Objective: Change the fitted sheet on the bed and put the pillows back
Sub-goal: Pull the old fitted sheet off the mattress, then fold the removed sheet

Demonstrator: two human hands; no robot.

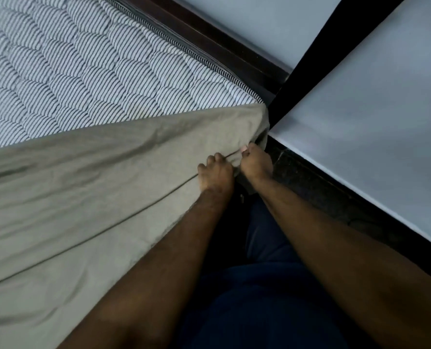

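- Head view, looking down along two bare forearms: the left hand (215,172) has its fingers curled into the grey-green fitted sheet (88,187), grasping the cloth just beside a stitched seam line that runs down to the lower left.
- Right hand (256,163) sits just beside the left, almost touching it, and pinches a bunched fold of the same sheet between thumb and curled fingers, right at the bed's corner.
- Between and above the two hands the sheet gathers into tight folds and wraps over the mattress corner; from there it spreads out, wrinkled, over the near part of the bed toward the left edge of the view.
- Beyond the sheet's upper edge the quilted, dark-and-white striped mattress (70,61) lies uncovered, with a zip-like striped band along its far side.
- A dark wooden bed frame (222,44) runs along that far side of the mattress.
- Pale grey-blue walls (373,127) meet behind a dark upright post (317,61) near the corner.
- Dark blue trousers (267,238) show between the forearms, over a dark floor.
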